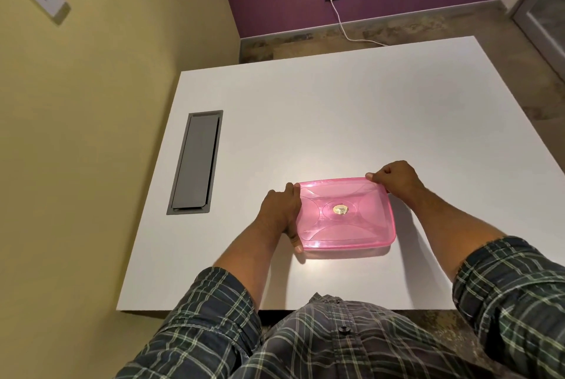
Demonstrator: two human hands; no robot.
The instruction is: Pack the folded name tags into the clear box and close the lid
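A translucent pink lid [345, 213] with a round gold sticker in its middle lies flat over the box on the white table [336, 121]. The box below it is almost fully hidden, and no name tags show. My left hand [282, 210] grips the lid's left edge, thumb at the near corner and fingers at the far corner. My right hand [396, 178] pinches the far right corner of the lid, fingers curled over the rim.
A grey cable hatch [195, 163] is set into the table on the left. A yellow wall stands close on the left. Beyond the table's far edge, a white cable [342, 24] runs from a wall socket on the purple wall.
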